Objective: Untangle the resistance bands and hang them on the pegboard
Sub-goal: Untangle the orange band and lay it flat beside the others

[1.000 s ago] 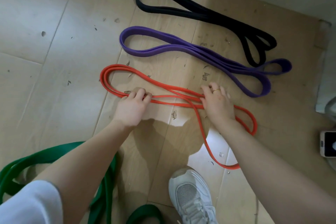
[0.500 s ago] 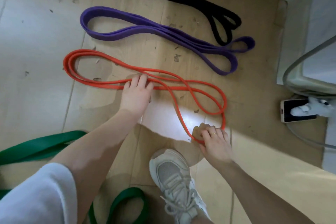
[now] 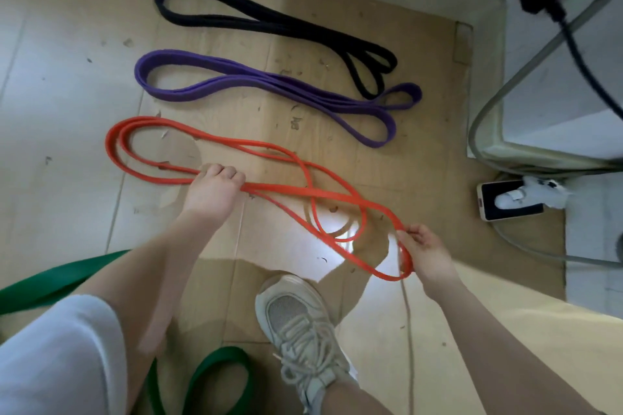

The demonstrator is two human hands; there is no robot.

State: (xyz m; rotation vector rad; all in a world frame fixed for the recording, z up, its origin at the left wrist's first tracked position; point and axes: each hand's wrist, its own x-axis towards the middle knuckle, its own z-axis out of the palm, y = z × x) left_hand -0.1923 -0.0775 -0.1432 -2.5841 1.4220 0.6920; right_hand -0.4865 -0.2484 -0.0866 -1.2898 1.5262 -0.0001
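A thin red band [image 3: 188, 136] lies looped on the floor in front of me. My left hand [image 3: 213, 190] grips its strands near the middle, fingers curled round them. My right hand [image 3: 425, 254] pinches the band's right-hand loop and holds it a little off the floor. Beyond it lie a purple band [image 3: 236, 77] and, farther back, a black band [image 3: 269, 22], each folded flat. A wide green band [image 3: 57, 281] trails along the floor at the lower left and under my leg. No pegboard is in view.
My white sneaker [image 3: 301, 327] stands just below the red band. A phone [image 3: 509, 200] lies on the floor at the right, beside a grey hose [image 3: 485, 111] and a black cable [image 3: 573, 44]. A white wall base runs along the back.
My right hand has taken the red band's right loop and lifted it, drawing it out to the right. My left hand has closed round the strands it was pressing.
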